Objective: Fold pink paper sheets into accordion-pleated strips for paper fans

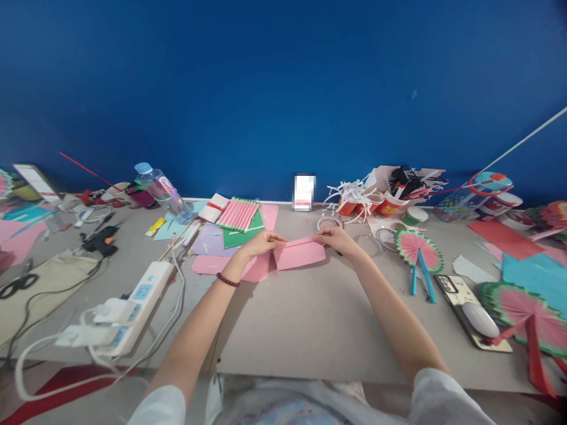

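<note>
A sheet of pink paper (300, 256) hangs between my two hands, a narrow folded strip along its top edge. My left hand (264, 242) pinches the upper left corner, and my right hand (335, 238) pinches the upper right corner. Just left of it, more pink paper (254, 268) lies flat on the table, partly under my left wrist. Beyond that hand are a purple sheet (211, 241), a green sheet (239, 236) and a pleated pink paper with green edges (239, 214).
Left are a white power strip (148, 295) with cables, a water bottle (163, 192) and a glue gun (101, 241). Rightward are a paper fan (419, 248), a phone (460, 313) with a mouse (479, 319), and paper cups (392, 205) of scraps and tools. A blue wall (283, 88) rises behind.
</note>
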